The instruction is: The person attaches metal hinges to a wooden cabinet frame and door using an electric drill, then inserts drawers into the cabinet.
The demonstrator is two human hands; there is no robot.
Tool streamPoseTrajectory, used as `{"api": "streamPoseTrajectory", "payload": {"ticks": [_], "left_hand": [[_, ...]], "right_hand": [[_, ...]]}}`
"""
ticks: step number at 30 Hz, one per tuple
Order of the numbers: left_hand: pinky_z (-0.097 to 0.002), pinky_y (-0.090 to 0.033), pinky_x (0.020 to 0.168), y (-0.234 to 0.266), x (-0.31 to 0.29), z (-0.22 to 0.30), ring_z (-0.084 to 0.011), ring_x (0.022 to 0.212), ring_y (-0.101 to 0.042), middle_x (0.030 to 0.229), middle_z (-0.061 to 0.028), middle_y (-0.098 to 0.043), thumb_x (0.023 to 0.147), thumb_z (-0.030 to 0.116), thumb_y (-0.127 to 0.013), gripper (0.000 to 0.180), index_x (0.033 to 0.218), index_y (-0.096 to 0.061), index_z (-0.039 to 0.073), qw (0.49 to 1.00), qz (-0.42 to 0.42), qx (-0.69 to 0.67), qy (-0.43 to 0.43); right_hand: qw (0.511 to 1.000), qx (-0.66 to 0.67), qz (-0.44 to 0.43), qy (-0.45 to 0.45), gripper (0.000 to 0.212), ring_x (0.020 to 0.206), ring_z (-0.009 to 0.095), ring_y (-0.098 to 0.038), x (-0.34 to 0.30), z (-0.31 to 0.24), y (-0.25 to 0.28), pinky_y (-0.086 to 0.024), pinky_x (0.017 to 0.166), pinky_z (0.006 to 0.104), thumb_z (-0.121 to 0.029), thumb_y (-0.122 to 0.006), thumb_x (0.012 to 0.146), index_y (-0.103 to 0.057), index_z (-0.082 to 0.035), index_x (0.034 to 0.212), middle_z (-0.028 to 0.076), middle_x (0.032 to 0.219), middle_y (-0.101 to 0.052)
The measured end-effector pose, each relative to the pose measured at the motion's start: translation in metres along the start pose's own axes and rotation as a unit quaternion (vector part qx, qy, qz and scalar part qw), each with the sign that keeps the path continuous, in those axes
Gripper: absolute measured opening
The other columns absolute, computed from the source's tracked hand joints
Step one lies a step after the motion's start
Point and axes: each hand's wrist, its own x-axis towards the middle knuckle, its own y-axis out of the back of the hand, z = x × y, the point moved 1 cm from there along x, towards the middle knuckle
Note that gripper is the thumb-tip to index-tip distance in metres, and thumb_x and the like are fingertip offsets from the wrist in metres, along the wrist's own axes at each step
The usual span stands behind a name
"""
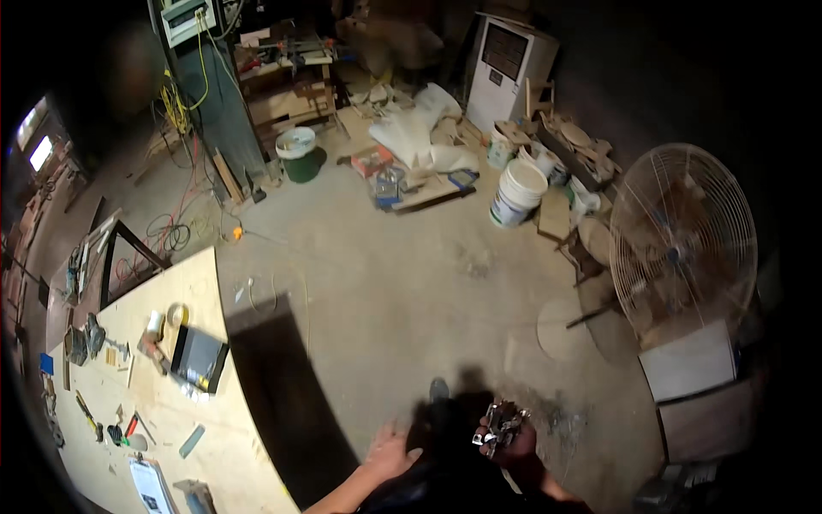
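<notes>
Right hand grips metal hardware over open floor; left hand, open, hangs beside the workbench edge.

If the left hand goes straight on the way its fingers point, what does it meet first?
The left hand points up and right, toward a dark shoe over the concrete floor. The shoe seems first in line, but depth is unclear here.
</notes>
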Motion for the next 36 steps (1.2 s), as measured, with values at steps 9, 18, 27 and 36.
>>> {"api": "streamPoseTrajectory", "payload": {"ticks": [9,18,27,36], "left_hand": [[-0.0444,-0.041,0.115,0.168,0.204,0.045,-0.0417,0.136,-0.05,0.147,-0.0253,-0.053,0.095,0.043,-0.069,0.07,0.147,-0.049,-0.001,0.978,0.1,-0.181,0.036],[-0.0457,-0.045,0.112,0.255,0.411,-0.074,-0.0409,0.129,-0.057,0.137,-0.0244,-0.061,0.093,0.045,-0.069,0.07,0.144,-0.053,-0.001,0.989,0.042,-0.122,0.067],[-0.0486,-0.042,0.113,0.511,0.617,-0.103,-0.0446,0.132,-0.052,0.14,-0.028,-0.056,0.097,0.042,-0.064,0.07,0.149,-0.045,-0.001,0.994,0.056,-0.072,0.055],[-0.0503,-0.052,0.098,0.575,0.841,-0.166,-0.0418,0.117,-0.063,0.12,-0.0232,-0.069,0.09,0.046,-0.069,0.06,0.133,-0.062,0.004,0.971,-0.049,-0.205,0.114]], "right_hand": [[0.986,-0.046,-0.091,-0.128,0.046,0.111,0.036,-0.066,0.26,-0.172,-0.108,-0.058,0.077,0.0523,-0.048,-0.055,0.1,-0.059,-0.022,0.137,0.016,0.124,-0.068],[0.966,-0.026,-0.137,-0.217,0.052,0.11,0.036,-0.069,0.533,-0.232,-0.216,-0.058,0.078,0.0499,-0.047,-0.066,0.094,-0.062,-0.011,0.131,0.015,0.123,-0.069],[0.965,-0.076,-0.075,-0.241,0.052,0.105,0.035,-0.07,0.728,-0.307,-0.341,-0.059,0.077,0.0504,-0.044,-0.062,0.096,-0.061,-0.007,0.132,0.016,0.12,-0.07],[0.961,-0.061,-0.031,-0.269,0.057,0.106,0.034,-0.07,0.985,-0.401,-0.367,-0.061,0.08,0.0486,-0.049,-0.06,0.097,-0.06,-0.005,0.134,0.017,0.127,-0.068]]}}
